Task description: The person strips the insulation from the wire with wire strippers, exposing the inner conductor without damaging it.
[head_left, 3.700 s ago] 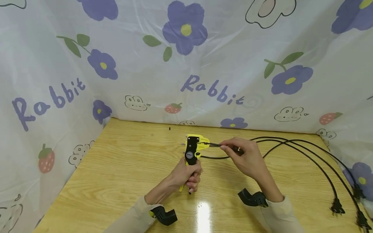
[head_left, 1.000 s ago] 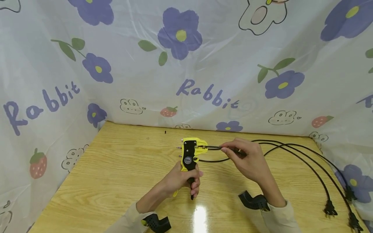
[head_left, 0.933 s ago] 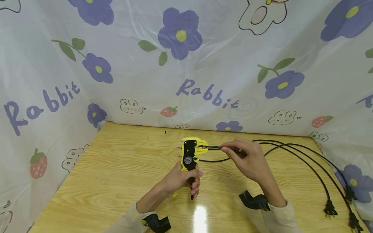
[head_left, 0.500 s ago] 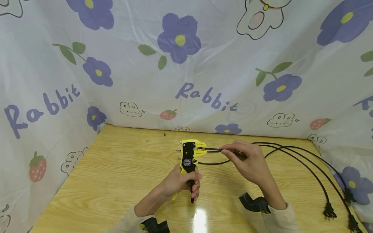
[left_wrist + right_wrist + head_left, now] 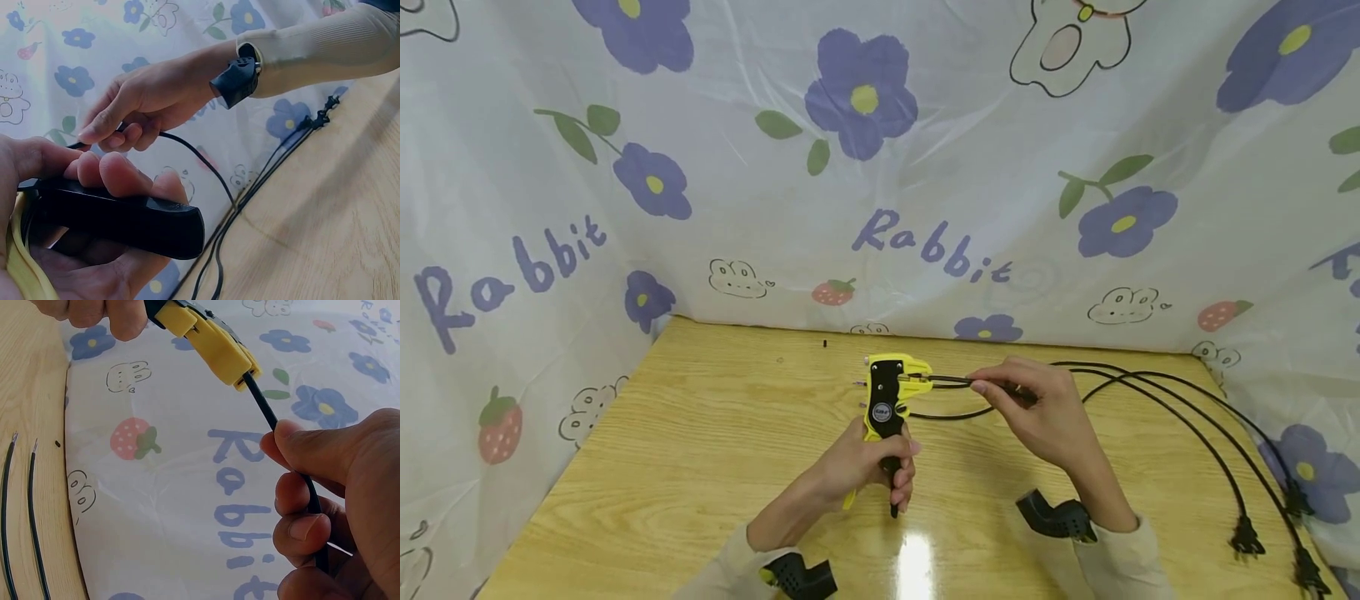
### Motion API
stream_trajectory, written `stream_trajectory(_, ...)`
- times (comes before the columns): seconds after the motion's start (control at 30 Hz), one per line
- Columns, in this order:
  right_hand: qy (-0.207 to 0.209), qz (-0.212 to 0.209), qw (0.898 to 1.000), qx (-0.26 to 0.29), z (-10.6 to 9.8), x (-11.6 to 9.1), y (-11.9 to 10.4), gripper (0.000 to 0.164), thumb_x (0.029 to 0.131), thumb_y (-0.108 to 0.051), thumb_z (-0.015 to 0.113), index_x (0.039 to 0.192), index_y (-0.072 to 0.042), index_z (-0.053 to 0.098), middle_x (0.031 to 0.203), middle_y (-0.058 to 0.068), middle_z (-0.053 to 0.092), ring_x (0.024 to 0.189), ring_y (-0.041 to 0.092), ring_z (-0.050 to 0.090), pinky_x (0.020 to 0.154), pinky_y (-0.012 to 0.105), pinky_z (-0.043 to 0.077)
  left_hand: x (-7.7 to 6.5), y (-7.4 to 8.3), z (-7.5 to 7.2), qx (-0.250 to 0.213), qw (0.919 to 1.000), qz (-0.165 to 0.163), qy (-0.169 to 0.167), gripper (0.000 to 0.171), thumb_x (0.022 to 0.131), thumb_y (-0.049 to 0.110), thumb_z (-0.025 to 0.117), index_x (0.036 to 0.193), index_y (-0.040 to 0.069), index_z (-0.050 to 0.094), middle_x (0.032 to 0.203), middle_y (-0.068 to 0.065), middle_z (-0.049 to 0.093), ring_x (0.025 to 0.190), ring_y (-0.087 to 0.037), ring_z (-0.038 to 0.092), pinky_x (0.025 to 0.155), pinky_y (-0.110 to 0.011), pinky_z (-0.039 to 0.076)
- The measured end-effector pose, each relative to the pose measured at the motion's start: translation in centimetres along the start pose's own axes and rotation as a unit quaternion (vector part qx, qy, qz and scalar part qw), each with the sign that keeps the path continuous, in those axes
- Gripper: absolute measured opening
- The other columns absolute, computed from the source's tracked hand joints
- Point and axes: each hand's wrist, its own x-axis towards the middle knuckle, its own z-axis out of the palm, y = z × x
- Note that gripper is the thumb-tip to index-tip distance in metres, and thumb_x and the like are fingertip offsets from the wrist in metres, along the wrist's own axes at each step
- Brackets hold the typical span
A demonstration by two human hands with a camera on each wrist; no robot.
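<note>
My left hand (image 5: 876,460) grips a yellow and black wire stripper (image 5: 883,393), held upright over the table with its mouth to the right. In the left wrist view, fingers curl over the stripper's black handle (image 5: 119,219); the yellow handle lies apart from it. Between thumb and fingers, my right hand (image 5: 1037,408) pinches a black power cord (image 5: 260,405). The cord's end goes into the stripper's yellow nose (image 5: 225,356), where the tip is hidden. Behind the stripper, other black cords lie on the table; two show bare wire ends (image 5: 15,436) in the right wrist view.
Cords curve across the table's right side to black two-prong plugs (image 5: 1247,537) near the right edge. A tiny black scrap (image 5: 824,343) lies near the back edge. A flower-printed curtain (image 5: 760,192) borders the wooden table (image 5: 700,433) at back and sides.
Compared with several seconds ago, the stripper's handles stand further apart, and my left hand holds them more loosely. In the last second, both hands stay nearly still; the view shifts slightly.
</note>
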Motion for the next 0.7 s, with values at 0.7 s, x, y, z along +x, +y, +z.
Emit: stream_trajectory(0.7, 0.101, 0.027, 0.994, -0.020, -3.6, -0.6, 1.9, 0.022, 0.088, 0.006, 0.075, 0.103, -0.010, 0.080, 0.077, -0.006, 0.064, 0.055, 0.003, 0.043, 0.049, 0.016, 0.038, -1.4, 2.1, -3.9, -0.017, 0.9980, 0.051, 0.035, 0.022, 0.104, 0.010, 0.053, 0.083, 0.004, 0.050, 0.064, -0.001, 0.057, 0.054, -0.018, 0.059, 0.062, -0.039, 0.062)
